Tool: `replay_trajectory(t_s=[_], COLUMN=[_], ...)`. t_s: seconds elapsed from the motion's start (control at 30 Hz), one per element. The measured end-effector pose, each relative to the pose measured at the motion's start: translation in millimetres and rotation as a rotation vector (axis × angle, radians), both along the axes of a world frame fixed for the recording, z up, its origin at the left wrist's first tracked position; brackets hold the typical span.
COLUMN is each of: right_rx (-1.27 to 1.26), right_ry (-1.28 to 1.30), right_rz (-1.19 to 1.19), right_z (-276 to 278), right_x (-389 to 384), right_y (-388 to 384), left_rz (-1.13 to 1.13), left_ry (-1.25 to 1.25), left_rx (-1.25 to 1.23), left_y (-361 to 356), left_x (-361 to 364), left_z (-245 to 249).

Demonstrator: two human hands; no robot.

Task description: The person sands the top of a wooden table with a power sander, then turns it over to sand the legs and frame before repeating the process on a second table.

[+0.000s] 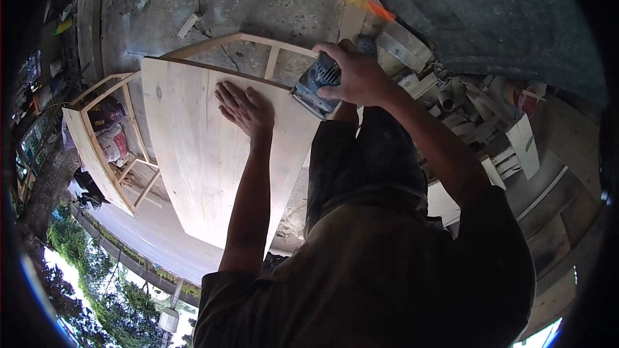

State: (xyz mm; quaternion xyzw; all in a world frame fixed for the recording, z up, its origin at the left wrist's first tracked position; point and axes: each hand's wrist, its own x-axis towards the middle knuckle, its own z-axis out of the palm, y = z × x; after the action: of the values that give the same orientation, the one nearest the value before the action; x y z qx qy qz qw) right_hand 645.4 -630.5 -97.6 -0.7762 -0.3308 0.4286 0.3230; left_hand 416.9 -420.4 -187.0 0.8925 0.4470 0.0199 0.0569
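Observation:
A wide pale wooden panel lies in front of me, with a wooden frame showing beyond its far edge. My left hand rests flat on the panel, fingers stretched out and pointing away to the left. In my right hand is a grey-blue electric sander, gripped round its body. The sander sits tilted at the panel's right end, its flat pad right at the edge. The palm side of my right hand is hidden.
Another slatted wooden frame stands to the left, with printed sacks behind it. Wood offcuts are heaped at the right. An orange broom head lies beyond the sander, and a small wood block is on the concrete floor.

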Motion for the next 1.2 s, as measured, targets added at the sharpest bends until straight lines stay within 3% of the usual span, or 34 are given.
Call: replay_trajectory(t_s=[0.13, 0.2, 0.3, 0.37, 0.53, 0.67, 0.8, 1.0, 1.07, 1.2], right_rx=[-0.013, 0.055, -0.007, -0.04, 0.087, 0.087, 0.147, 0.345, 0.222, 0.282], right_ry=[-0.335, -0.474, -0.154, 0.012, 0.282, 0.325, 0.387, 0.539, 0.568, 0.582], right_rz=[0.065, -0.009, -0.193, -0.105, 0.137, 0.138, 0.159, 0.116, 0.121, 0.21], right_z=[46.8, 40.9, 32.9, 31.1, -17.1, -77.8, -70.3, -129.3, -118.5, -126.1], right_x=[-65.8, -92.5, -78.8, -39.3, 28.0, 41.3, 41.8, 35.3, 37.4, 39.9], right_y=[-14.3, -38.1, -43.8, -20.6, 69.5, 143.6, 274.5, 460.9, 521.5, 603.7], left_rz=[-0.08, 0.2, 0.513, 0.609, 0.688, 0.698, 0.71, 0.716, 0.707, 0.687], left_ry=[-0.04, 0.014, 0.002, 0.042, -0.013, -0.07, -0.023, -0.031, -0.029, 0.01], left_rx=[-0.002, -0.079, -0.142, -0.133, -0.072, -0.047, -0.045, -0.078, -0.082, -0.12], left_y=[37.2, 74.8, 133.2, 160.0, 203.9, 205.5, 209.0, 210.7, 210.7, 211.2], left_x=[-18.6, -23.6, -27.7, -8.4, 22.5, 26.5, 26.1, 28.2, 26.6, 28.5], left_z=[5.2, 7.9, 8.7, 13.7, 10.5, 12.5, 7.0, 9.0, 5.9, 12.8])
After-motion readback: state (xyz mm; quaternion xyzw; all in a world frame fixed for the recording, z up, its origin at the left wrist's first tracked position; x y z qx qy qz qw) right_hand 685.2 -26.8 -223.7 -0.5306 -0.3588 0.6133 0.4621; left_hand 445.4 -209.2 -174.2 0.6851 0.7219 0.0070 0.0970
